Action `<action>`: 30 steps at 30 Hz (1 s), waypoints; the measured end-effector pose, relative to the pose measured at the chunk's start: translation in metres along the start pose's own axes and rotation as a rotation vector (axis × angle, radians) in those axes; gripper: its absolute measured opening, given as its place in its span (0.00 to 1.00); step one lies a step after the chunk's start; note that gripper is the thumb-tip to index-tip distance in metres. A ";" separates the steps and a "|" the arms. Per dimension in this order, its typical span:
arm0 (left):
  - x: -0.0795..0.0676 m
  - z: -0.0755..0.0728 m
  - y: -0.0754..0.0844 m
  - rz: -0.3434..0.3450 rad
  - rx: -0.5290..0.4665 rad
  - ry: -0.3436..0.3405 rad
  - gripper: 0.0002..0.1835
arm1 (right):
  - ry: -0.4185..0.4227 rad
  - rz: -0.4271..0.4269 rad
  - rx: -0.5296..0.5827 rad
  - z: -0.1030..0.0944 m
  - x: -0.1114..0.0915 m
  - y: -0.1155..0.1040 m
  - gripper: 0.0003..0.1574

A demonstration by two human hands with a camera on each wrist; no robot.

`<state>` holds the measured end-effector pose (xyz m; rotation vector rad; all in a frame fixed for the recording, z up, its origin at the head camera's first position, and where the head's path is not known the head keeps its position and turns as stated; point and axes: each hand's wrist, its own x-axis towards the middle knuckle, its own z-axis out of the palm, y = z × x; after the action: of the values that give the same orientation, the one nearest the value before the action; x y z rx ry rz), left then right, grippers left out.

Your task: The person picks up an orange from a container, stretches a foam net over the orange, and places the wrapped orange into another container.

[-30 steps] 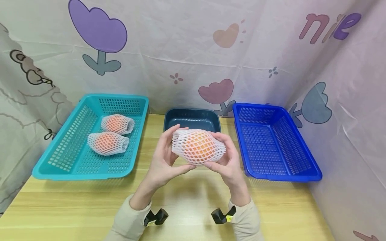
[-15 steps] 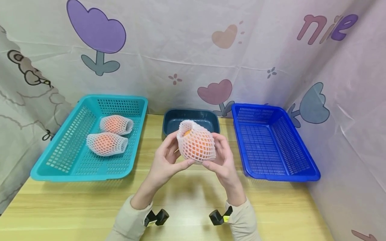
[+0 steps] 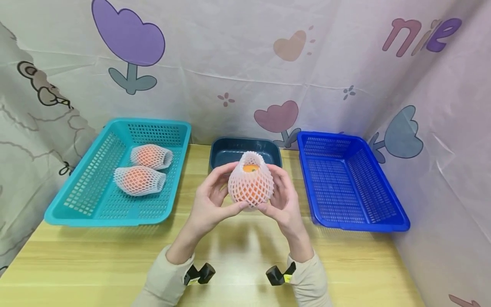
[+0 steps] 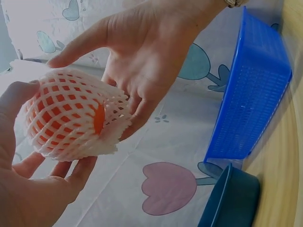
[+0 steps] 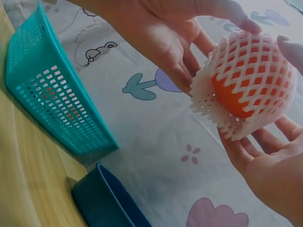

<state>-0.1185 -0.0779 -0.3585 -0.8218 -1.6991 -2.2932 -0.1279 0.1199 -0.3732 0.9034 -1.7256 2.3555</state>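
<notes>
An orange in a white foam net (image 3: 251, 189) is held up over the table between both hands. My left hand (image 3: 211, 202) grips its left side and my right hand (image 3: 284, 200) its right, with both thumbs on the near face. The net's open end points up and away, and bare orange peel with a small green stem spot shows inside it. In the left wrist view, fingers of the left hand (image 4: 42, 189) support the netted fruit (image 4: 66, 113) from below. The right wrist view shows the right hand (image 5: 270, 161) under the netted orange (image 5: 255, 75).
At left stands a teal basket (image 3: 111, 221) with two more netted fruits (image 3: 140, 180) lying in it. A dark blue-green tub (image 3: 245, 143) is behind the hands. To the right is a blue basket (image 3: 349, 187). A patterned cloth hangs behind the wooden table (image 3: 238, 260).
Both hands have turned the netted orange from lying sideways to having the net's open end up and away. The grip stays on both sides of it.
</notes>
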 end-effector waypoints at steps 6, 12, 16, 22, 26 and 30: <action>0.001 -0.001 0.001 -0.002 0.013 -0.022 0.43 | 0.016 -0.041 -0.007 0.002 0.001 -0.003 0.48; 0.003 0.000 0.000 -0.038 0.006 -0.040 0.43 | 0.035 -0.042 0.006 0.002 0.000 -0.002 0.47; 0.003 0.000 -0.002 -0.046 0.009 -0.034 0.43 | 0.042 -0.034 0.004 0.002 0.000 -0.001 0.46; 0.002 0.000 -0.004 -0.035 0.008 -0.016 0.42 | 0.039 -0.024 0.001 0.002 0.000 0.000 0.46; 0.001 0.000 -0.004 -0.025 0.013 0.000 0.41 | 0.041 -0.014 -0.047 0.001 -0.001 0.000 0.48; 0.001 0.001 -0.004 -0.030 0.008 0.026 0.40 | 0.048 -0.050 -0.143 -0.001 -0.001 0.002 0.44</action>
<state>-0.1210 -0.0759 -0.3612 -0.7670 -1.7204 -2.3042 -0.1278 0.1202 -0.3753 0.8498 -1.8045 2.1722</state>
